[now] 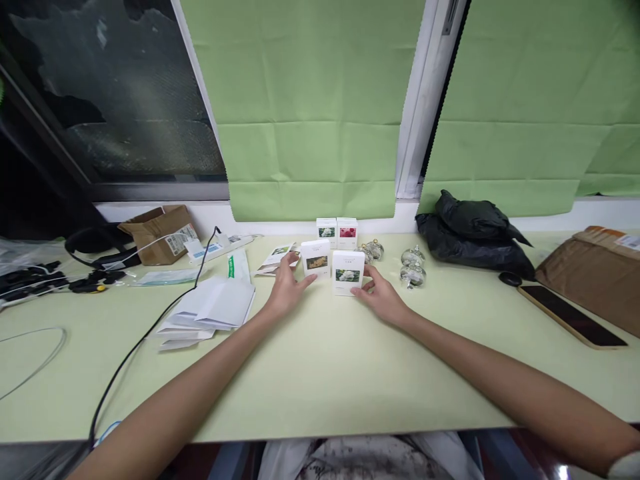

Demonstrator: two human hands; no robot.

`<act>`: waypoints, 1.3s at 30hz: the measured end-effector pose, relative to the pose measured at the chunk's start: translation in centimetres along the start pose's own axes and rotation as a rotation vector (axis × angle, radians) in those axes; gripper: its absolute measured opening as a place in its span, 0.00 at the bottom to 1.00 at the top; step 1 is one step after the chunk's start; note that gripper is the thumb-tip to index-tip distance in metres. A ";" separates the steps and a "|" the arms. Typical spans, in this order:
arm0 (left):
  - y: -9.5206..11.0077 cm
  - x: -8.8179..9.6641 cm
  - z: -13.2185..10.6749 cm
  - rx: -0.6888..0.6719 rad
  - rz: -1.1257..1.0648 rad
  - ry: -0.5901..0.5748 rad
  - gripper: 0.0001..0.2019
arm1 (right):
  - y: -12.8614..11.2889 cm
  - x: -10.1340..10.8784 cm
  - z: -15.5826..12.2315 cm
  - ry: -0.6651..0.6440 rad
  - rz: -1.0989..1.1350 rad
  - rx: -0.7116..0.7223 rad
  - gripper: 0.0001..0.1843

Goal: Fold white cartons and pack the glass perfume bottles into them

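Observation:
Two small white cartons stand upright near the middle of the table. My left hand (286, 288) is at the left carton (316, 249), which bears a picture of a yellow-orange flower. Its thumb lies across the lower front, and the fingers are at the left edge. My right hand (384, 297) grips the right carton (349, 261), printed with a white flower, by its right side, thumb in front and fingers partly hidden behind. Behind them two more cartons, one with a white flower (327, 225) and one with a red flower (347, 227), stand side by side.
Shiny glass ornaments (413, 268) sit to the right. Folded white papers (215, 303), a printed leaflet (278, 259), a black cable (150, 327) and an open cardboard box (160, 235) are leftward. A black plastic bag (465, 233), phone (570, 315) and brown parcel (595, 273) occupy the right.

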State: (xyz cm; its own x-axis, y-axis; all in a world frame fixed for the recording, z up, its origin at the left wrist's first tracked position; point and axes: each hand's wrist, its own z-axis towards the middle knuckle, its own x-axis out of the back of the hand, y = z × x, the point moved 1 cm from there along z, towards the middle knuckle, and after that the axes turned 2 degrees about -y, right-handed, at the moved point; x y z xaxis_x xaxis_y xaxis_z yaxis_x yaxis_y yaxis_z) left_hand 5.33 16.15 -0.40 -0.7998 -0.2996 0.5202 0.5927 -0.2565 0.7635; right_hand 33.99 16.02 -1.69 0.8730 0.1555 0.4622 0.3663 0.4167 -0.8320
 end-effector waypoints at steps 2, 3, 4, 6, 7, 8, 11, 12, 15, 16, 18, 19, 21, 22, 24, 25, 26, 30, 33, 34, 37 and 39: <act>-0.6 -0.2 0.8 0.031 -0.015 -0.038 0.34 | 0.3 -0.4 1.1 -0.004 -0.029 0.014 0.22; -0.8 -0.1 1.1 0.038 -0.018 -0.059 0.29 | 0.5 -0.6 1.6 0.002 -0.038 0.016 0.19; -1.1 0.1 1.3 0.039 -0.018 -0.077 0.24 | 0.7 -0.8 2.1 0.010 -0.046 0.017 0.18; -1.4 1.0 1.3 0.038 -0.012 -0.108 0.17 | 1.1 -1.2 2.9 0.033 -0.059 0.015 0.18; -1.6 1.5 1.2 0.038 -0.010 -0.123 0.16 | 1.2 -1.5 3.2 0.044 -0.065 0.015 0.19; -1.7 2.0 1.0 0.039 -0.008 -0.133 0.16 | 1.3 -1.7 3.6 0.051 -0.072 0.016 0.19; -1.9 3.1 0.2 0.041 -0.010 -0.147 0.16 | 1.4 -2.5 4.4 0.049 -0.093 0.025 0.19; -1.9 3.2 0.0 0.042 -0.010 -0.148 0.17 | 1.3 -2.7 4.7 0.042 -0.100 0.029 0.19; -1.8 3.0 -0.3 0.045 -0.005 -0.144 0.17 | 1.0 -3.1 5.4 0.026 -0.119 0.041 0.19; -1.8 2.9 -0.3 0.046 -0.003 -0.144 0.17 | 1.0 -3.1 5.6 0.021 -0.122 0.044 0.19; -1.6 2.8 -0.3 0.050 -0.003 -0.145 0.19 | 0.8 -3.2 5.8 0.012 -0.122 0.047 0.19; -1.6 2.7 -0.3 0.052 -0.004 -0.147 0.20 | 0.8 -3.2 5.9 0.007 -0.120 0.048 0.19; -1.5 2.7 -0.4 0.057 -0.004 -0.150 0.22 | 0.8 -3.1 5.9 -0.005 -0.113 0.049 0.20; -1.5 2.7 -0.4 0.059 -0.004 -0.150 0.23 | 0.8 -3.0 5.9 -0.011 -0.111 0.049 0.21; -1.5 2.8 -0.5 0.062 -0.003 -0.151 0.24 | 0.8 -2.9 5.8 -0.022 -0.105 0.049 0.22; -1.6 2.8 -0.5 0.062 -0.003 -0.152 0.25 | 0.9 -2.9 5.7 -0.025 -0.102 0.049 0.23; -1.6 2.7 -0.5 0.061 -0.003 -0.153 0.25 | 0.9 -2.8 5.7 -0.027 -0.098 0.049 0.23; -2.0 2.6 -0.4 0.057 -0.007 -0.150 0.27 | 0.9 -2.8 5.7 -0.028 -0.084 0.048 0.25; -2.1 2.5 -0.3 0.046 -0.008 -0.139 0.29 | 1.0 -2.7 5.8 -0.027 -0.077 0.043 0.26; -2.0 2.5 -0.4 0.043 -0.008 -0.132 0.30 | 1.0 -2.7 5.8 -0.025 -0.077 0.040 0.26; -1.3 2.7 -0.8 0.028 0.046 -0.089 0.35 | 0.8 -2.5 5.4 -0.008 -0.088 0.019 0.29; -0.4 2.9 -1.3 0.009 0.131 -0.042 0.38 | 0.5 -2.1 4.6 0.012 -0.105 -0.009 0.31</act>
State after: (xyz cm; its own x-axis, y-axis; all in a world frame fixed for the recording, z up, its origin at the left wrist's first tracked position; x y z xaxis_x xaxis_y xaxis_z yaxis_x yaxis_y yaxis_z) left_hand 2.89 14.23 0.34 -0.7191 -0.2911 0.6310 0.6915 -0.2094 0.6914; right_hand 30.86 20.05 -1.69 0.8335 0.1008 0.5433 0.4586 0.4224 -0.7819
